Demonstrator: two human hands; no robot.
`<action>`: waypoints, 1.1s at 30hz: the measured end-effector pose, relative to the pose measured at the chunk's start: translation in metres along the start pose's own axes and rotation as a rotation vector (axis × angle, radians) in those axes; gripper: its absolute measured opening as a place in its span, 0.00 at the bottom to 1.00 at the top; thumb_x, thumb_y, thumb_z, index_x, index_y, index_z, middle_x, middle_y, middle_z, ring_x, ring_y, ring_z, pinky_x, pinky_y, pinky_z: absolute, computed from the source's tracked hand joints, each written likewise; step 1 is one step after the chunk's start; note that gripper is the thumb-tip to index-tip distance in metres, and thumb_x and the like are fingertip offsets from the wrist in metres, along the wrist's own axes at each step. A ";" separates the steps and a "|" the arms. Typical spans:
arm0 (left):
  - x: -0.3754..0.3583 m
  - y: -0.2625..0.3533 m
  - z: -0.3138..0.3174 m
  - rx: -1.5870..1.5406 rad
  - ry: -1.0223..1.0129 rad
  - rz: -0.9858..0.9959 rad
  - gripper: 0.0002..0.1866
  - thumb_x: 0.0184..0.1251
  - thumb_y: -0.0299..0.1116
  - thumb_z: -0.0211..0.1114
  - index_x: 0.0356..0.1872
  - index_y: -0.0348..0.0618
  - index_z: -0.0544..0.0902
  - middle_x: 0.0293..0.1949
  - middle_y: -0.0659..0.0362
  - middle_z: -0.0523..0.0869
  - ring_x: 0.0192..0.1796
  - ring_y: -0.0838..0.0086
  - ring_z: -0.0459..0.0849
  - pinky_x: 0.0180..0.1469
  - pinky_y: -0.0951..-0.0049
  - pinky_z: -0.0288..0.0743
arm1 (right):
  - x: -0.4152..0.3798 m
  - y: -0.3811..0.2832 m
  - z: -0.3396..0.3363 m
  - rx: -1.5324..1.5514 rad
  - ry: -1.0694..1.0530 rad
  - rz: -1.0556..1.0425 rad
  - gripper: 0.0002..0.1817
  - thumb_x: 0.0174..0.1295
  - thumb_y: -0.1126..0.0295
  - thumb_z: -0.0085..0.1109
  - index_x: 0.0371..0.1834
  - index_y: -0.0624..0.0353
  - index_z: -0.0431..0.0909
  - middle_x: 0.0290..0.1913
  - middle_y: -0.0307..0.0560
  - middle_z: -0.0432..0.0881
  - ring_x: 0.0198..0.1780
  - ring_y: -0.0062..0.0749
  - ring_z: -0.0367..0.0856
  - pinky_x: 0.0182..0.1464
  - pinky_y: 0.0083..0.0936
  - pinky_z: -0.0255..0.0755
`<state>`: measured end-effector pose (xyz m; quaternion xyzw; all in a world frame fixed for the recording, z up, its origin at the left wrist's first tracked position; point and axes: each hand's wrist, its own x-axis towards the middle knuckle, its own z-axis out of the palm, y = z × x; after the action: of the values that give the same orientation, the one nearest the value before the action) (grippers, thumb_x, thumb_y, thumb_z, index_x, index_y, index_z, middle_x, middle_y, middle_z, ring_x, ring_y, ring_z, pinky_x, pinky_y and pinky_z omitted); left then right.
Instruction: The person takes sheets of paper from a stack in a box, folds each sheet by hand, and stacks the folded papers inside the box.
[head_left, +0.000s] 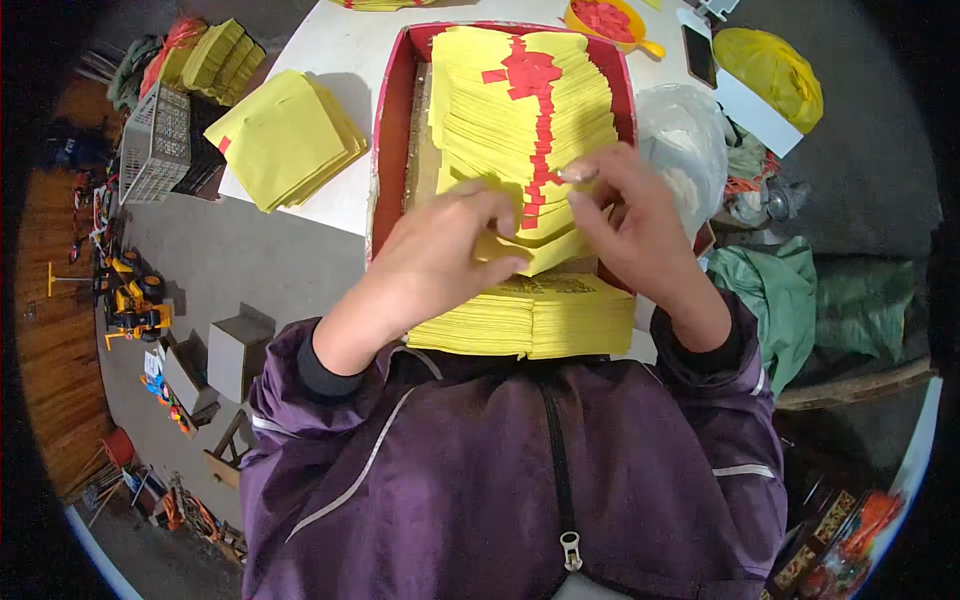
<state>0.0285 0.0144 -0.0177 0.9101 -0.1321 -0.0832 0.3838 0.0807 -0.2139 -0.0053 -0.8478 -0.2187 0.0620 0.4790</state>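
A red-walled box (390,150) holds a long row of overlapping yellow sheets (480,110) with small red paper pieces (532,75) along their middle. Over the near left part of the row is my left hand (445,240), its fingers curved and thumb apart from them. My right hand (635,215) hovers at the row's right side, thumb and forefinger apart, beside a red piece. At the box's near end, close to my body, lie thick bundles of yellow paper (520,325). Another yellow stack (275,135) with a red mark lies left of the box.
On the white table (320,50) are an orange bowl (640,38) of red pieces, a phone (699,55) and a clear plastic bag (685,145). A grey crate (155,145) stands left; a green sack (770,300) lies right.
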 end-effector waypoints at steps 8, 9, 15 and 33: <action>0.004 -0.004 0.021 -0.265 -0.180 -0.124 0.11 0.62 0.24 0.76 0.45 0.33 0.89 0.34 0.55 0.90 0.28 0.72 0.80 0.33 0.71 0.75 | -0.014 -0.003 -0.006 0.046 -0.297 0.229 0.06 0.69 0.76 0.53 0.44 0.59 0.80 0.30 0.35 0.77 0.28 0.19 0.68 0.32 0.18 0.62; 0.003 -0.003 0.021 -0.279 -0.162 -0.106 0.11 0.62 0.23 0.75 0.45 0.32 0.90 0.33 0.55 0.90 0.28 0.73 0.80 0.33 0.72 0.75 | -0.015 -0.002 -0.004 0.028 -0.309 0.188 0.06 0.69 0.76 0.53 0.44 0.59 0.80 0.29 0.35 0.77 0.27 0.19 0.67 0.32 0.18 0.62; 0.000 0.002 0.021 -0.332 -0.112 -0.037 0.08 0.63 0.21 0.73 0.42 0.31 0.90 0.30 0.56 0.89 0.27 0.75 0.78 0.32 0.74 0.73 | -0.019 0.000 0.003 -0.055 -0.357 0.073 0.08 0.66 0.77 0.52 0.45 0.58 0.80 0.28 0.34 0.77 0.27 0.20 0.67 0.31 0.19 0.62; -0.004 0.011 0.013 -0.354 0.007 -0.097 0.08 0.64 0.19 0.67 0.43 0.38 0.85 0.28 0.59 0.85 0.24 0.75 0.75 0.28 0.72 0.69 | -0.034 0.002 0.020 -0.082 -0.165 0.103 0.17 0.61 0.80 0.64 0.51 0.54 0.72 0.40 0.37 0.80 0.26 0.21 0.72 0.30 0.21 0.66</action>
<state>0.0192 -0.0002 -0.0189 0.8339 -0.0701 -0.1205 0.5340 0.0448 -0.2136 -0.0212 -0.8690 -0.2160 0.1472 0.4203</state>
